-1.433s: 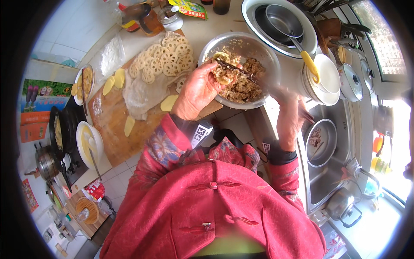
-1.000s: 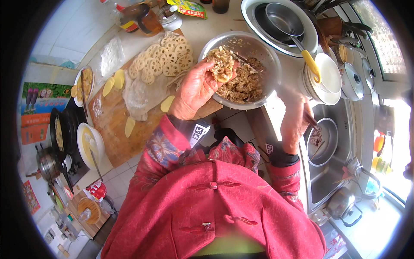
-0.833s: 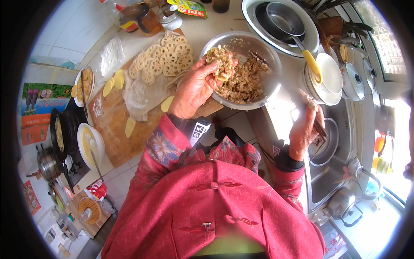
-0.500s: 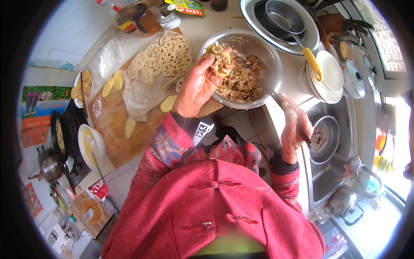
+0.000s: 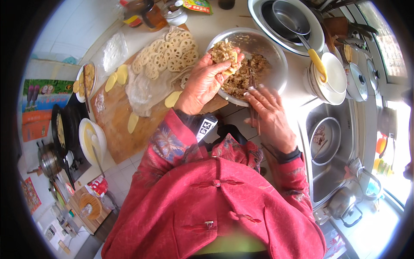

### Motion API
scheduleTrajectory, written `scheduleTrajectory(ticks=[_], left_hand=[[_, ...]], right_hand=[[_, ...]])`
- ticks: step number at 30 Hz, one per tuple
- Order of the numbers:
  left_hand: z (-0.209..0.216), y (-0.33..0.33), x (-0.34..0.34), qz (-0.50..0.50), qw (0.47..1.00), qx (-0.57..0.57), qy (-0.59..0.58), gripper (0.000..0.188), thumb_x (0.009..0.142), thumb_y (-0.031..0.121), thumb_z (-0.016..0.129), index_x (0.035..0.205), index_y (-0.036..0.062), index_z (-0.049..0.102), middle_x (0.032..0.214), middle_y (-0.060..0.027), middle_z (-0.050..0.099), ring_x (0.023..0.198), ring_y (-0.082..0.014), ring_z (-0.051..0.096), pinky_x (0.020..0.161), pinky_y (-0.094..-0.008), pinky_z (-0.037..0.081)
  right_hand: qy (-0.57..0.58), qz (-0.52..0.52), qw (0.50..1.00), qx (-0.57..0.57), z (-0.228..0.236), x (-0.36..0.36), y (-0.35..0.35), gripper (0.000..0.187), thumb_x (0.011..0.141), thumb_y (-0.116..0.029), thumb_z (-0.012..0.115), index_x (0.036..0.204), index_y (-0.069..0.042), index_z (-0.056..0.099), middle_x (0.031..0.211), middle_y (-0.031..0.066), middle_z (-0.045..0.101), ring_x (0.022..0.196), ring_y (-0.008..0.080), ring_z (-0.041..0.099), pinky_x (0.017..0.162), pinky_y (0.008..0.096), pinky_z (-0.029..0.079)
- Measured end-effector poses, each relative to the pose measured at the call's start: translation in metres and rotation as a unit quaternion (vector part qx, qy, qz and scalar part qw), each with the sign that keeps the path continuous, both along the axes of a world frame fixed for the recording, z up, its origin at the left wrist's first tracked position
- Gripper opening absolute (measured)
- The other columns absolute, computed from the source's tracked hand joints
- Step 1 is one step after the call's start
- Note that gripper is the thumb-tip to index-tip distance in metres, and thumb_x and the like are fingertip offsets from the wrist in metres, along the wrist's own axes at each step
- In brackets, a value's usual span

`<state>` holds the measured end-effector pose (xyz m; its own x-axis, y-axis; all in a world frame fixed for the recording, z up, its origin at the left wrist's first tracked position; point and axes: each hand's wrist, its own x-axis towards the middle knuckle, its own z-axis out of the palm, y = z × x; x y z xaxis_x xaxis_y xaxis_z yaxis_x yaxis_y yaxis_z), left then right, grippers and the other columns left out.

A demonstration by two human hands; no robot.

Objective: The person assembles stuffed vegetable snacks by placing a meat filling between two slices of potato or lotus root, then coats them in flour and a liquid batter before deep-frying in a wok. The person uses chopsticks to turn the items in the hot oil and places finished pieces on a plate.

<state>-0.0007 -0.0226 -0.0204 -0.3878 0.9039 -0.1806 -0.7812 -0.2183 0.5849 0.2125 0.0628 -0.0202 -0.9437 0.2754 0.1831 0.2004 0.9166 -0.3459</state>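
My left hand [image 5: 202, 86] is closed around a pale yellow potato slice [image 5: 233, 69] heaped with minced filling [image 5: 222, 52], just over the left rim of a steel bowl [image 5: 279, 64]. More brown filling [image 5: 237, 86] lies in the bowl. With my right hand [image 5: 274, 118] I grip a pair of dark chopsticks [image 5: 258, 123] at the bowl's near edge. Their tips stand in the filling, while the fingers, palm down, partly hide their shafts. Left of my left hand, a loose potato slice [image 5: 172, 99] lies on the wooden cutting board [image 5: 151, 131].
Lotus root slices [image 5: 166, 54] cover the board's far part, beside a crumpled plastic bag [image 5: 139, 93]. A white bowl [image 5: 91, 140] and a frying pan [image 5: 58, 129] stand left. Stacked bowls [image 5: 332, 82], a white basin [image 5: 319, 41] and the sink [image 5: 319, 181] are right.
My right hand has moved left and up to the bowl's near edge, swinging the chopsticks more upright. The left hand, still holding the filled slice, has shifted slightly; the whole view has shifted a little.
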Motion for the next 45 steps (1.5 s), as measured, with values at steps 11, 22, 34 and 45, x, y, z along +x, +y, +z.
scheduleTrajectory(ticks=[11,22,34,45], left_hand=[[0.049,-0.149,-0.114,0.222,0.958,-0.056,0.172,0.038,0.085,-0.007,0.054,0.122,-0.0031,0.055,0.116,-0.0161,0.063,0.108,-0.0262,0.061,0.096,-0.0309,0.048],[-0.026,-0.255,-0.111,0.229,0.969,0.010,-0.092,0.056,0.097,0.044,0.047,0.131,-0.0004,0.042,0.131,-0.0254,0.051,0.121,-0.0417,0.050,0.100,-0.0517,0.045],[-0.033,-0.194,-0.104,0.144,0.985,0.018,-0.091,0.042,0.099,0.019,0.050,0.135,-0.0008,0.042,0.139,-0.0205,0.046,0.125,-0.0272,0.050,0.105,-0.0417,0.043],[-0.003,-0.097,-0.069,0.070,0.989,0.027,-0.130,0.047,0.102,0.038,0.039,0.130,0.0017,0.048,0.131,-0.0139,0.055,0.120,-0.0272,0.053,0.104,-0.0420,0.041]], right_hand=[[0.078,0.070,0.958,-0.267,0.065,-0.022,-0.092,0.017,0.077,-0.002,0.070,0.093,-0.001,0.066,0.080,0.0127,0.065,0.070,0.0297,0.063,0.063,0.0364,0.051],[0.001,0.020,0.999,-0.028,-0.085,-0.182,-0.121,0.044,0.072,-0.018,0.074,0.111,-0.007,0.059,0.101,0.0142,0.060,0.096,0.0345,0.056,0.081,0.0412,0.047],[0.032,-0.103,0.812,-0.574,-0.004,-0.177,-0.107,0.021,0.084,-0.017,0.068,0.092,0.003,0.067,0.077,0.0042,0.064,0.069,0.0089,0.056,0.064,0.0235,0.045],[0.119,-0.160,0.771,-0.604,0.039,-0.151,-0.078,0.025,0.089,-0.017,0.064,0.102,0.004,0.064,0.078,0.0020,0.061,0.068,0.0075,0.053,0.066,0.0212,0.044]])
